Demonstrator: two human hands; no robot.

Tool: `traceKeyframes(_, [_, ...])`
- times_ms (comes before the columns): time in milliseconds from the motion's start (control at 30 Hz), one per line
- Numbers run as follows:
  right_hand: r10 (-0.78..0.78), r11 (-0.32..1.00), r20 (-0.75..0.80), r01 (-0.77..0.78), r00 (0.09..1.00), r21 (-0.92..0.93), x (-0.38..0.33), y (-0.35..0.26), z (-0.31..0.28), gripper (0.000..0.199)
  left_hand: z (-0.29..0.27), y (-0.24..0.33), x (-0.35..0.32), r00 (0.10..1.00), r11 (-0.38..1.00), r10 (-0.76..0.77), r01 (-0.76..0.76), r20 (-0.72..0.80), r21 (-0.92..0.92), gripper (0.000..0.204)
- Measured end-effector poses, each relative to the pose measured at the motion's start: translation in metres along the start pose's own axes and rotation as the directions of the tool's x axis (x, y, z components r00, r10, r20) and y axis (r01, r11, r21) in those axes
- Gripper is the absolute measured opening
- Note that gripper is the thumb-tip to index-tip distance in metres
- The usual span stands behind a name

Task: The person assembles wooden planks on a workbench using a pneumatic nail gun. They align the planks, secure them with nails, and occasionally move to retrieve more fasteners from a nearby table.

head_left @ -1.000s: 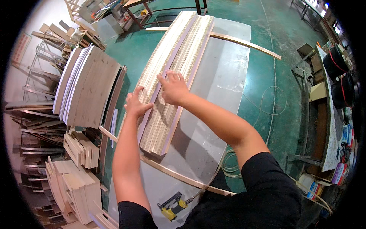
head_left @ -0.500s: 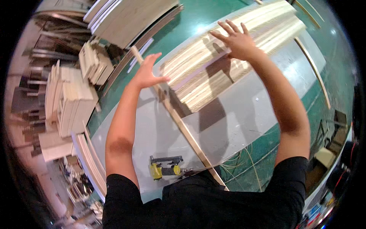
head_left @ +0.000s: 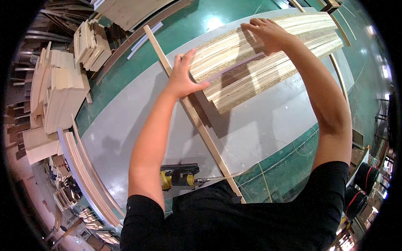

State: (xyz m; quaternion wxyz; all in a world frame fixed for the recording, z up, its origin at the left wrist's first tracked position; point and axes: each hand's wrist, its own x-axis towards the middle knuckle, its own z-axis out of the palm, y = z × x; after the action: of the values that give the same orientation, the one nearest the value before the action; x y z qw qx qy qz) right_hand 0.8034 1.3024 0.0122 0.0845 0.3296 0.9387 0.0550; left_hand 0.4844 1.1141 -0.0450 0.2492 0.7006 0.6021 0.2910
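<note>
Left hand point(head_left: 183, 78) has moved to the board stack point(head_left: 251, 77), grip wide; right grip point(head_left: 271, 36) unclear

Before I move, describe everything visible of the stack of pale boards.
The stack of pale boards looks like wood: long, thin pieces lined up edge-on, cream and tan, with speckled bands and a mauve strip along the middle. Its left end is stepped, not flush. It lies over the grey tabletop, running toward the upper right. The left hand is at its left end, the right hand over its far side; firm contact is uncertain.
</note>
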Motion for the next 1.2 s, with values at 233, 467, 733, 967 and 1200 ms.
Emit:
traceKeyframes(233, [0.008,0.998,0.154,-0.018,0.988,0.066,0.019,-0.032,-0.028,0.129,-0.030,-0.005,-0.021,0.999,0.999,-0.035,0.035,-0.011,0.016,0.112])
traceKeyframes(467, [0.109,0.992,0.225,-0.119,0.968,0.031,0.013,-0.030,-0.036,0.131,-0.020,0.009,-0.018,0.997,0.989,-0.080,0.080,-0.003,0.123,0.113])
traceKeyframes(733, [0.110,0.994,0.251,-0.112,0.962,-0.004,0.008,-0.011,-0.030,0.133,-0.004,0.018,-0.001,0.998,0.980,-0.066,0.066,-0.003,0.186,0.114])
traceKeyframes(967, [0.052,0.998,0.069,-0.055,0.996,0.030,0.007,-0.003,-0.012,0.123,-0.004,0.008,-0.004,1.000,0.984,-0.029,0.027,0.005,0.179,0.110])
traceKeyframes(1200, [0.054,0.996,0.099,-0.062,0.994,0.071,0.000,0.002,-0.017,0.121,-0.002,0.018,0.002,0.999,0.993,0.038,-0.038,0.000,0.108,0.107])
